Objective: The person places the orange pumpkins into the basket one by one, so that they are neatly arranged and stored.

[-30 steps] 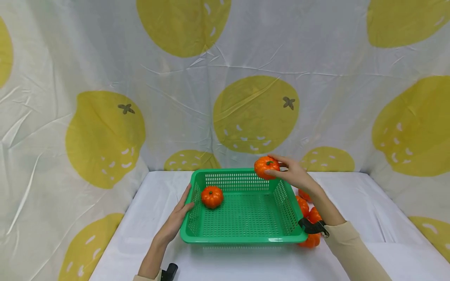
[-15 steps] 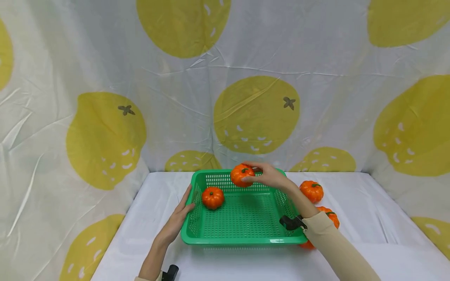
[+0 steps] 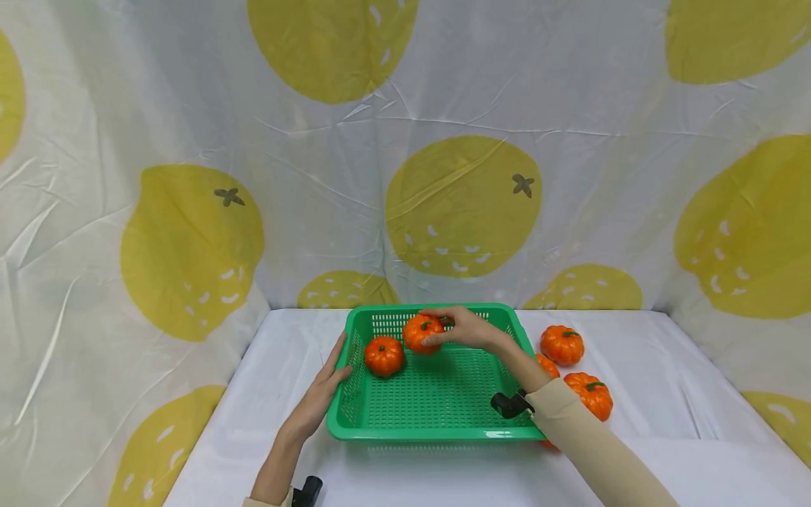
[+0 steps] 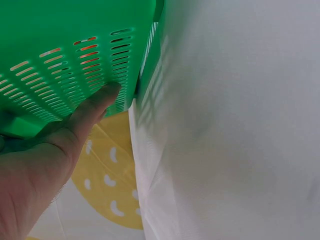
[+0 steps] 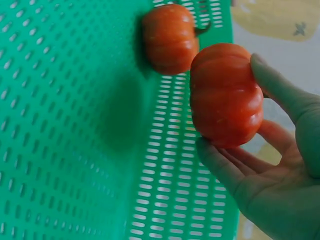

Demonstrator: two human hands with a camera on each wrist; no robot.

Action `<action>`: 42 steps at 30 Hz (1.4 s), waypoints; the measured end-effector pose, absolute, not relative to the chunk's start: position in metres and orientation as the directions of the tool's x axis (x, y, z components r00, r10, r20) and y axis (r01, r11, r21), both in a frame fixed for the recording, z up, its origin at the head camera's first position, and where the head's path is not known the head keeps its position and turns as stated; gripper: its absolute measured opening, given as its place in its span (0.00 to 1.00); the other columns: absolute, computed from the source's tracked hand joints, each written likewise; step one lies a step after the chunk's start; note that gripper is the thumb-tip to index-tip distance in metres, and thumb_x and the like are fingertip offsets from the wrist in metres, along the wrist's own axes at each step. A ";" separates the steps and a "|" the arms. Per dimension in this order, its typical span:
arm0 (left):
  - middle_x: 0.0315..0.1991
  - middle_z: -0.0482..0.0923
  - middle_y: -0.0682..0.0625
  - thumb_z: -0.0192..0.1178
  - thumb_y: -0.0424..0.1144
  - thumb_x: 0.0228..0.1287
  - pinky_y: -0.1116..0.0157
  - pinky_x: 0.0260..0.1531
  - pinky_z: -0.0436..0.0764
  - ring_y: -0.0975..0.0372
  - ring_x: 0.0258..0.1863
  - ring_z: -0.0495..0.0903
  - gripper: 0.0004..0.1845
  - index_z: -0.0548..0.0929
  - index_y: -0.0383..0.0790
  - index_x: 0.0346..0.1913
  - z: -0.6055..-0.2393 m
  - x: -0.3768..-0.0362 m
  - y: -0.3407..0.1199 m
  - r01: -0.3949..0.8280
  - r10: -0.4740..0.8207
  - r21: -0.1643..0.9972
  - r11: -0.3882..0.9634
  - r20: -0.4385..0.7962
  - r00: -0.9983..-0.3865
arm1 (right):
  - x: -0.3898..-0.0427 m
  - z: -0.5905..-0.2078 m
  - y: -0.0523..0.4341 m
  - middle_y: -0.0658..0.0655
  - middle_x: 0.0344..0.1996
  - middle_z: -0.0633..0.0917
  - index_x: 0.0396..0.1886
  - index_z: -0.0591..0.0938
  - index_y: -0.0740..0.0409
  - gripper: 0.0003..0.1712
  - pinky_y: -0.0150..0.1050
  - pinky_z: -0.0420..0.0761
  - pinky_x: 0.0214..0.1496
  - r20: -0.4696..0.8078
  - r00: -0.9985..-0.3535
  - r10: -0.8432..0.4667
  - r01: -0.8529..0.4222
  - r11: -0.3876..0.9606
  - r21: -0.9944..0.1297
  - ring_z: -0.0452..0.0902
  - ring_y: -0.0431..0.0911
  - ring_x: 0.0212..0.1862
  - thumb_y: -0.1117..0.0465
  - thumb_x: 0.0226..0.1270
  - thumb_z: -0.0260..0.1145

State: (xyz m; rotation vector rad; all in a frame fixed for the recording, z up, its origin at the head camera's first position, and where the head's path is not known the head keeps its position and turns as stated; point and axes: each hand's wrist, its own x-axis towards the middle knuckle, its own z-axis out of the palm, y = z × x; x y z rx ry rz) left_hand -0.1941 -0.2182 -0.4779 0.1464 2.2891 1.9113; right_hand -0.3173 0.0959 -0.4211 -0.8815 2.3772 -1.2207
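While the left hand (image 3: 317,396), seemingly spread, touches the basket (image 3: 443,434), the right hand (image 3: 465,328) pinches a pumpkin (image 3: 419,336) over it; placing likely needs lowering.

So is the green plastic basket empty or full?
Neither: the basket holds one ribbed orange pumpkin, with most of its visible floor bare.

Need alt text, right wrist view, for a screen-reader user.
The right hand's grip holds a rounded, ribbed orange pumpkin above the floor of a green perforated plastic basket. A second orange pumpkin sits inside.
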 end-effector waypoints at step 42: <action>0.87 0.33 0.53 0.43 0.43 0.84 0.36 0.80 0.41 0.48 0.85 0.32 0.36 0.41 0.64 0.85 -0.478 -0.195 -0.216 -0.031 0.161 0.981 0.192 -0.063 -0.985 | -0.314 -0.452 0.090 0.66 0.65 0.82 0.68 0.82 0.56 0.35 0.40 0.80 0.51 -0.172 -0.798 -0.577 -0.234 0.560 -0.795 0.80 0.53 0.58 0.61 0.58 0.81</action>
